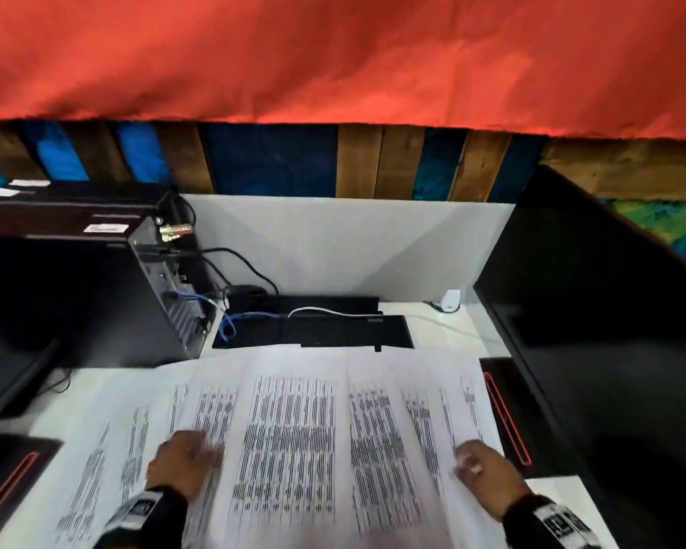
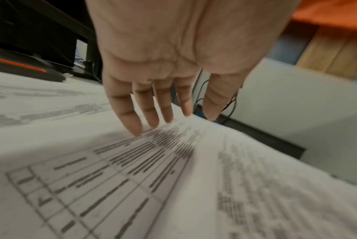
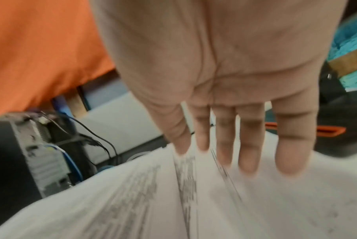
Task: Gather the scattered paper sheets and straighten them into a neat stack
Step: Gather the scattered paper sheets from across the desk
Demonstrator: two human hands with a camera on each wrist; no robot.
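Observation:
Several printed paper sheets [image 1: 294,429] lie fanned out, overlapping, across the white desk from left to right. My left hand [image 1: 183,457] lies flat on the sheets at the left side of the fan. In the left wrist view its straight fingers [image 2: 132,118] touch a sheet with a printed table [image 2: 112,177]. My right hand [image 1: 480,465] sits on the right end of the fan. In the right wrist view its fingers [image 3: 249,153] are straight and spread, tips down on the paper sheets [image 3: 173,202]. Neither hand grips a sheet. The picture is blurred.
A black computer case [image 1: 96,291] with cables [image 1: 234,263] stands at the back left. A black cable tray [image 1: 313,326] lies behind the sheets. A dark monitor [image 1: 610,311] stands at the right, its base [image 1: 507,410] beside the papers. Another black base [image 1: 12,469] is at the left.

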